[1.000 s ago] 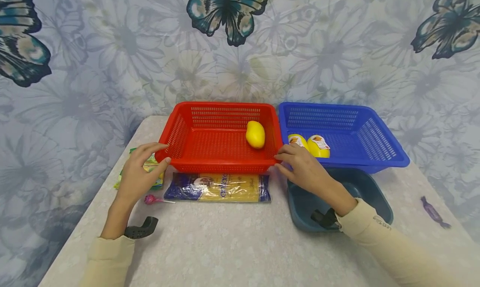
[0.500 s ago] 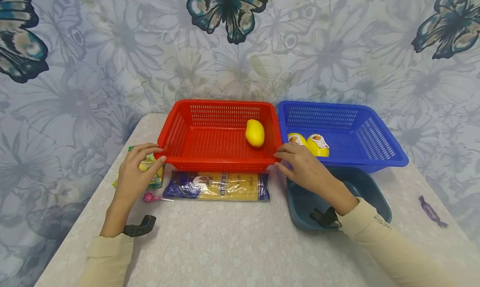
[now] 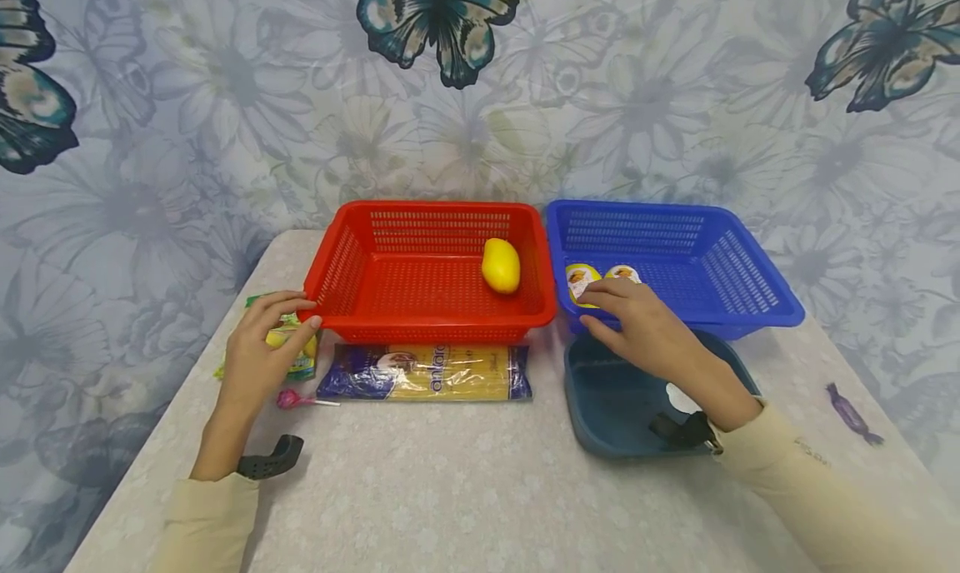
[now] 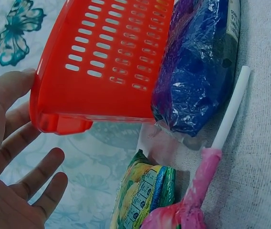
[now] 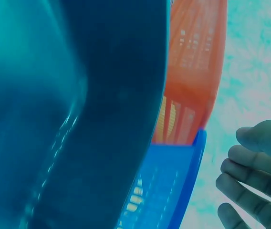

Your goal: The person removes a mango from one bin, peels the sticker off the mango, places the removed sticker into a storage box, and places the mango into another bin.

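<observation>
a butterfly-patterned wall (image 3: 480,144) stands behind a pale table (image 3: 420,481).

The right grip (image 3: 648,327) has moved from the red basket (image 3: 420,326) toward the blue basket (image 3: 738,269).

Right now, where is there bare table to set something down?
Bare: the table between the long packet and the wearer, left of the dark tub; also a patch between that tub and the purple candy. Crowded: left of the red basket, around the left hand, green packet and lollipop.
</observation>
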The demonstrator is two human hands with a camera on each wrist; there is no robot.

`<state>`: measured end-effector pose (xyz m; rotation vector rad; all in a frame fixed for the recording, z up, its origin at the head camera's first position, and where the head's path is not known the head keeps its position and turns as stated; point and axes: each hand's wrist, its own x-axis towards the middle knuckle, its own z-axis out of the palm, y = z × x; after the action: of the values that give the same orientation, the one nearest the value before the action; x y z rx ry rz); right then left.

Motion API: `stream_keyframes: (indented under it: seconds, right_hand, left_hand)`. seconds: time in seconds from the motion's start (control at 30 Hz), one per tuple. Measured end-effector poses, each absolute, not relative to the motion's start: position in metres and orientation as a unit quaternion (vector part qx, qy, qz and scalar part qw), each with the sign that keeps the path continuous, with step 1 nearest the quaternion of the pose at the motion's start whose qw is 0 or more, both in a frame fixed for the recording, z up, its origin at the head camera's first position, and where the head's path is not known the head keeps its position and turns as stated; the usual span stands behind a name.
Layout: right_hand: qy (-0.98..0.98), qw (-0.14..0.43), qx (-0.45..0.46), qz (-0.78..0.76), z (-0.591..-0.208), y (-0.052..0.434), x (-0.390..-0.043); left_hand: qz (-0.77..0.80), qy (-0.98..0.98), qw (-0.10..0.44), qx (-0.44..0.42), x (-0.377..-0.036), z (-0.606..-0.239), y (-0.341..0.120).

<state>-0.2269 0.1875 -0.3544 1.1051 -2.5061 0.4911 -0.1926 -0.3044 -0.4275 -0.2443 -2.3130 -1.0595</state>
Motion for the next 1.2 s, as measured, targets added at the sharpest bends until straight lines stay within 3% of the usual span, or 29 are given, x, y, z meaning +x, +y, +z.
stream_keyframes:
  seconds: [0.3,1.0,1.2]
  right_hand:
    - [-0.911,0.152,0.341,0.173,-0.356,0.221,-0.226]
    - [-0.948,0.151,0.25,0.128,-0.353,0.305,-0.236]
    - [-0.947,0.174,0.238,0.129,-0.356,0.33,-0.239]
  left_hand:
    - [-0.397,-0.869,0.284,-0.078,-0.19,-0.429,-0.303]
    - [-0.411,-0.864,0.281,-0.071,-0.186,-0.433,-0.302]
    - [-0.414,-0.864,0.279,-0.07,-0.188,-0.432,-0.299]
